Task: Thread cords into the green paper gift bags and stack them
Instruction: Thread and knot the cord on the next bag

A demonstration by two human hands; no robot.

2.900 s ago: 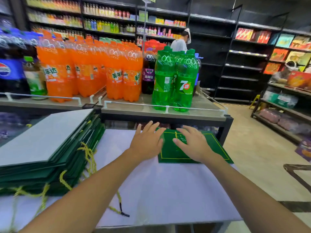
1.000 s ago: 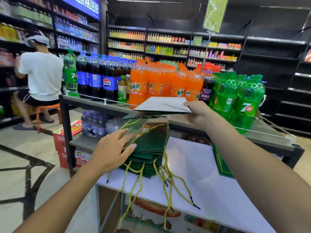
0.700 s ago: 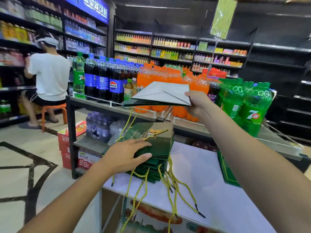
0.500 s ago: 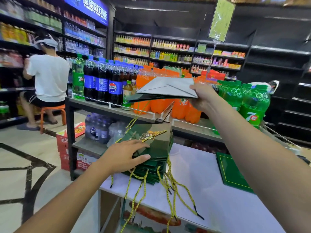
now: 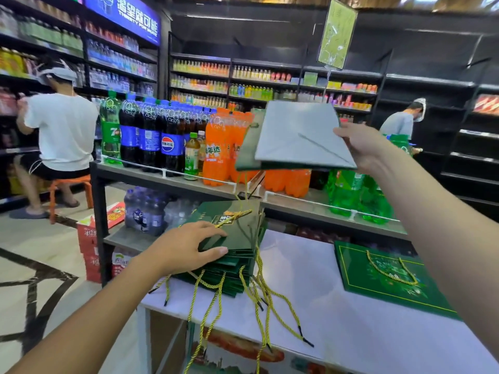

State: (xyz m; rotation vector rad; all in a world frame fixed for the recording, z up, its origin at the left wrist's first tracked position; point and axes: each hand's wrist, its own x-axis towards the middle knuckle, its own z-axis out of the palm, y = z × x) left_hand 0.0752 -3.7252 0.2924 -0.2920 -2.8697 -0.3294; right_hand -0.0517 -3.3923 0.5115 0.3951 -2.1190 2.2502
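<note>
Green bag stack (image 5: 239,234) lies under the flat left hand (image 5: 183,249); right hand (image 5: 363,147) pinches lifted bags (image 5: 295,136).

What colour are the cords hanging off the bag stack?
Yellow-gold with black tips, cords, seen in the head view.

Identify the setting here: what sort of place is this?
Most likely a small supermarket or convenience store: wall shelves packed with bottled drinks, big soda bottles lined up on a display rack, and a lit blue sign overhead. The right hand holds folded gift bags.
</note>
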